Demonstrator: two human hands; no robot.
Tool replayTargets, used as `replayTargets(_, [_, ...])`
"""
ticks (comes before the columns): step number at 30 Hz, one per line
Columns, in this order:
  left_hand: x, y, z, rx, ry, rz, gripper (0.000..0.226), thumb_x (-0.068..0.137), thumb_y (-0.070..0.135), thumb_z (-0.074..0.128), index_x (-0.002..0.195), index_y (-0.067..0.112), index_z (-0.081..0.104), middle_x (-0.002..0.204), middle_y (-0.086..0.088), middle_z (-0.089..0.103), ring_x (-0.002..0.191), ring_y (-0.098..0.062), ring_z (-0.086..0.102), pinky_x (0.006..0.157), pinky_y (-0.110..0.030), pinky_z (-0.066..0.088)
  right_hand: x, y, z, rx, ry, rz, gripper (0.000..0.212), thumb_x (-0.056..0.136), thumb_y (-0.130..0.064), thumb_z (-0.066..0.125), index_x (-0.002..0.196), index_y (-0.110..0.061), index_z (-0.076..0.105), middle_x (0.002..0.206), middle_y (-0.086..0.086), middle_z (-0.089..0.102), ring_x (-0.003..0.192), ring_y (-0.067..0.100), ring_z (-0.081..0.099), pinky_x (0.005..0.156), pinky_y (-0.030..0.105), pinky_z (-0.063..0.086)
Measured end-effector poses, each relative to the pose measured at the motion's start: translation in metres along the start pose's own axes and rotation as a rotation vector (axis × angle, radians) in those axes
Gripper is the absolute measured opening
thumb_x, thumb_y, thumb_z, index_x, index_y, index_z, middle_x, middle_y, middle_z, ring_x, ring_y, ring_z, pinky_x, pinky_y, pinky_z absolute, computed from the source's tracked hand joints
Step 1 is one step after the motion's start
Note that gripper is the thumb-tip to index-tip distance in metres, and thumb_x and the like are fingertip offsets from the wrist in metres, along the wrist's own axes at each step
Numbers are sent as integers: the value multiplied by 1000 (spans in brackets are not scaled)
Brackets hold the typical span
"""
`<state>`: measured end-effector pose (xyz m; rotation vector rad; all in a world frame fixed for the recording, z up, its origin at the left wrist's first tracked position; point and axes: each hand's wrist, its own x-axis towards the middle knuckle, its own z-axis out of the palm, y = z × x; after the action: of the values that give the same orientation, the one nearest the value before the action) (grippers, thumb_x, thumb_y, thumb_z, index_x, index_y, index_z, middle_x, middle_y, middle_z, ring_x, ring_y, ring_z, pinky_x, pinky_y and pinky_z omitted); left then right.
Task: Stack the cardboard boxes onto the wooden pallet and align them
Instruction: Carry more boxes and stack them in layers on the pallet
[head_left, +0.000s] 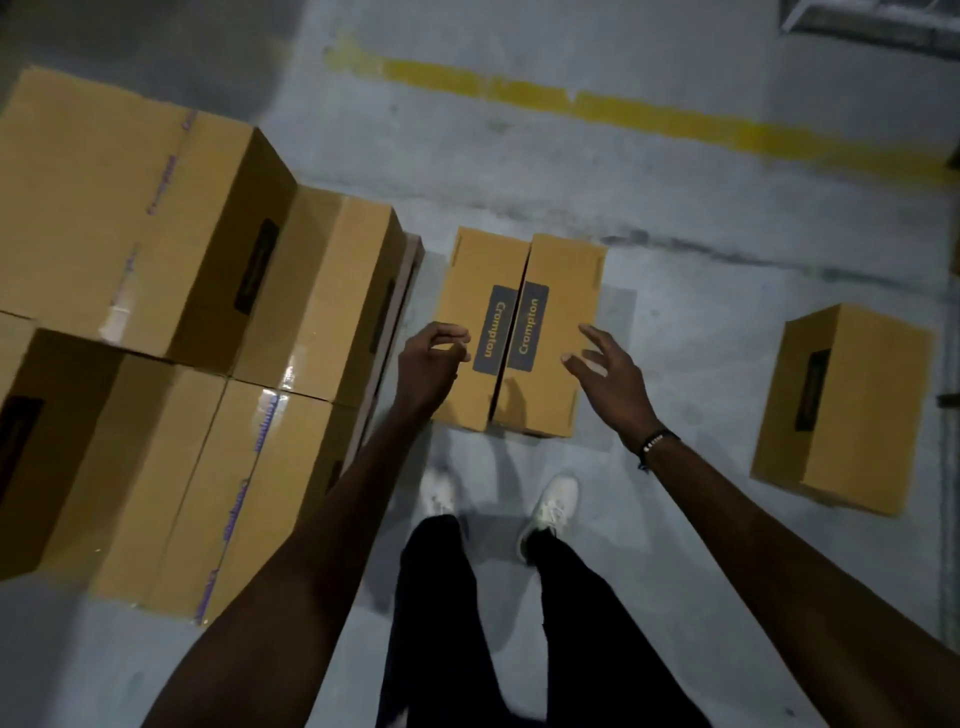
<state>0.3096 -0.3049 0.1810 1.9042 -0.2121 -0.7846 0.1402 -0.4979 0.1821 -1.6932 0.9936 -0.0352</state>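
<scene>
Two narrow cardboard boxes stand side by side on the floor ahead of me, a left box (475, 291) and a right box (558, 306), each with a dark Crompton label on top. My left hand (431, 358) hovers over the left box's near left edge, fingers loosely curled, holding nothing. My right hand (605, 374) is spread over the right box's right side, fingers extended, empty. Several larger boxes (119, 208) are stacked at the left on the pallet, of which only a thin edge (402, 296) shows.
Another cardboard box (841, 410) lies on the grey concrete floor at the right. A yellow painted line (597, 104) crosses the floor beyond. My feet in white shoes (553, 499) stand just behind the two boxes. A metal frame (872, 15) sits at the top right.
</scene>
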Motion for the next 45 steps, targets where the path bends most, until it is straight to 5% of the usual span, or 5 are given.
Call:
replayTargets(15, [212,-273,123,-40,46,11,17,101,13,64,109,28,67,120,-2,72,108,-22,70,79,-33,55,249,257,141,-179,75,71,78,99,-29,74,163,-15,33,175,7,19,161,23,18,123,32,21])
replayTargets(21, [259,-334,142,-52,-30,13,29,101,19,67,129,21,63,133,-1,66,113,-20,69,89,-42,59,309,319,179,-262,77,89,89,97,-40,75,167,-23,23,177,3,6,163,29,6,127,58,20])
replayTargets(32, [297,-367,149,-2,-27,-29,49,91,26,81,134,13,62,128,2,65,114,-16,63,90,-34,58,342,335,225,-397,93,224,110,90,-60,74,169,-33,2,175,2,-22,157,40,-26,113,83,3])
replayTargets(39, [304,-370,153,29,-64,-10,45,92,20,81,131,9,63,121,1,69,93,17,64,75,-9,53,337,343,215,-451,96,201,102,96,-60,66,168,-35,0,174,0,-23,158,40,-25,111,85,3])
replayTargets(45, [300,-365,172,18,-103,-18,45,92,19,80,133,8,62,126,-3,68,113,-15,68,90,-26,60,330,354,181,-384,76,186,100,97,-58,65,168,-38,-2,174,-3,-25,157,36,-28,113,82,-3])
